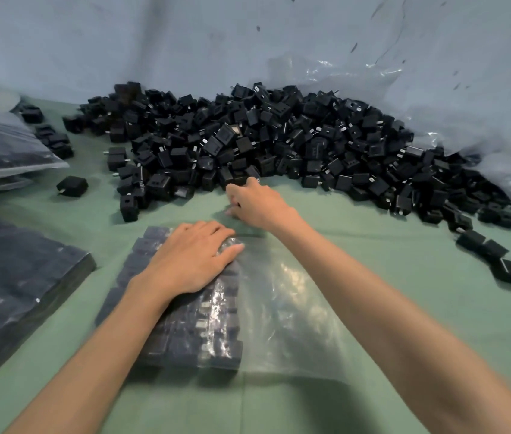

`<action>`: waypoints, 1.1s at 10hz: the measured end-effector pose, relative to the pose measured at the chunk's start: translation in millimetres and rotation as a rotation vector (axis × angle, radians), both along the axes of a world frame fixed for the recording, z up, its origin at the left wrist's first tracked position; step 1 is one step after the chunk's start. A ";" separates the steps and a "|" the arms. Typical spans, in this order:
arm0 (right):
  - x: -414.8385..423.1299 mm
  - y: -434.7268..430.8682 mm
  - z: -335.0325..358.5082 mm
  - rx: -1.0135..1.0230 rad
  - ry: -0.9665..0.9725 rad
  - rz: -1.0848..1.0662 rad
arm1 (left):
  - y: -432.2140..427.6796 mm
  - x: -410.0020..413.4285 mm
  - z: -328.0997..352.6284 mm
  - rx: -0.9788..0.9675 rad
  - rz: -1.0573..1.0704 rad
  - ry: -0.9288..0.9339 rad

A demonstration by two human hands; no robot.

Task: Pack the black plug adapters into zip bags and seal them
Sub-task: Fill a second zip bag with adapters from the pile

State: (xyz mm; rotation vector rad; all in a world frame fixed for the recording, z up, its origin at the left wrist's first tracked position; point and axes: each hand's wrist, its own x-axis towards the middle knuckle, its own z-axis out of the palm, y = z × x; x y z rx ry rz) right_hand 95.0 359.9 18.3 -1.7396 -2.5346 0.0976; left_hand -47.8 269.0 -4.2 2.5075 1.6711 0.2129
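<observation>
1. The bag [282, 308] lies flat on the bench right in front of the person. The adapters [185, 336] inside sit in neat rows in its left part. The right part is just clear plastic, so I'd call it roughly half full and not ready for sealing yet.
2. Left hand [191, 261] lies flat on the packed rows, fingers [213, 242] straight and a bit spread, pressing down rather than gripping.
3. Right hand [259, 203] is out at the near edge of the pile [279, 136] with its fingers curled under. Can't tell if they've got an adapter or nothing.
4. Looks done: the full bags [13, 277] stacked at the left, though I can't see their seals. Left to do: honestly a lot. That pile is huge, plus there are strays [495, 255] off to the right.
5. The bench [404, 292] has a green cover. Behind it is a grey-blue wall [169, 42], with a crumpled plastic sheet [389, 79] at the right end of the pile.
</observation>
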 end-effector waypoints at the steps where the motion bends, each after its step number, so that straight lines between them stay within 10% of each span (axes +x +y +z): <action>1: 32.7 -6.7 11.1 0.001 0.123 -0.059 | -1.5 1.0 1.6 -0.011 0.000 -0.009; 2: 86.8 -23.7 32.2 -0.121 0.409 -0.172 | -3.1 1.1 3.1 -0.017 -0.002 -0.004; 4: 179.0 -88.9 48.8 -0.643 0.196 -0.063 | -1.8 1.6 1.9 -0.025 -0.003 -0.024; 5: 157.9 -120.7 19.8 -0.785 0.645 0.109 | -1.8 1.6 1.4 -0.036 0.002 -0.048; 6: 120.9 -135.3 -3.6 -0.670 0.854 0.128 | -1.9 1.1 1.6 -0.042 0.004 -0.057; 9: 2.9 -112.9 -41.5 -0.258 0.454 -0.173 | -3.0 0.8 3.1 -0.044 -0.014 -0.038; 11: 40.9 -110.4 -30.0 -0.063 0.698 0.013 | -4.6 -0.9 3.5 -0.043 -0.034 -0.082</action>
